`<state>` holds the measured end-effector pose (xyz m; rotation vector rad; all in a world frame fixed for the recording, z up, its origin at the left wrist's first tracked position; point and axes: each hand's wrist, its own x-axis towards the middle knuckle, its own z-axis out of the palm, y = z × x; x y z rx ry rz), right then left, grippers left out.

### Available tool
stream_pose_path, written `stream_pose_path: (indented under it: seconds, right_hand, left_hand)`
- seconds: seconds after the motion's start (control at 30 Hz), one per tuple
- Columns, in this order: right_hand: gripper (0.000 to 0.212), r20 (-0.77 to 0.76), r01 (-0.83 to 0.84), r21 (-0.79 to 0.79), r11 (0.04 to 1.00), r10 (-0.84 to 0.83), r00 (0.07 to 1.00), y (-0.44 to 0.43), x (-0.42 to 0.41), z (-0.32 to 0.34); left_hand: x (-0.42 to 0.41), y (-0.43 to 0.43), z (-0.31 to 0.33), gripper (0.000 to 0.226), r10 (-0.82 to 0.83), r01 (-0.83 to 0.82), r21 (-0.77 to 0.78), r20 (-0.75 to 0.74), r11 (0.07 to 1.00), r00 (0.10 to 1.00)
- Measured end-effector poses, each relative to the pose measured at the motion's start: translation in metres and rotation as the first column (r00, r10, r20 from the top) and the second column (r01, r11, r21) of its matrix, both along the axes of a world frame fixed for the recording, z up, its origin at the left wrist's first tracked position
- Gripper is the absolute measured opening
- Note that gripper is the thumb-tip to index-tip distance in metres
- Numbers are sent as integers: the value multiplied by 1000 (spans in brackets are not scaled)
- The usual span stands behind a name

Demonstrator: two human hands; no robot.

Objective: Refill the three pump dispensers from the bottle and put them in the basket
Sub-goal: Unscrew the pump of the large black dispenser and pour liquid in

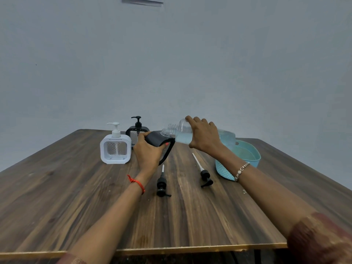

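Black dispenser (pixel 157 139), frame centre, sits tilted and half hidden in your gripping left hand (pixel 147 152). Your right hand (pixel 204 135) wraps the tipped bottle (pixel 181 131), hiding its middle, mouth beside the dispenser's neck.

A: Any lettering on the bottle (pixel 181 133) or the white dispenser (pixel 115 149)?
B: None legible. No label, brand, number or sign reads anywhere in view.

Dim even light, soft shadows, wide-angle edge warp, slight blur
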<state>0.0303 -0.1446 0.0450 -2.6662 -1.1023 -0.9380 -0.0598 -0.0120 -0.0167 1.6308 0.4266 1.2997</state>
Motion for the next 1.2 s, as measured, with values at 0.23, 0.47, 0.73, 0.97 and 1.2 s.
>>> stream_pose_path:
  seconds: [0.23,0.47,0.73,0.97,1.2]
  right_hand:
    - [78,-13,-6,-7,1000,6,1000,1,0,0]
    - [78,-12,-1,-20,1000,1,1000,2,-2,2]
    - [77,-9,-1,-28,1000,1,1000,4,-3,0]
    - [77,-14,3,-35,999,-4,1000,5,-3,0]
    - [76,-8,-1,-31,1000,1,1000,3,-4,0]
  left_hand:
    - [1,1,-2,59,-6,6,-9,1,1000,1000]
    - [-1,1,-2,61,-7,7,-13,3,1000,1000]
    - [-1,2,-4,62,12,-12,-26,-5,1000,1000]
    - [-1,4,-6,62,8,-8,-25,-12,1000,1000]
    - [0,4,-8,64,9,-9,-20,-10,1000,1000]
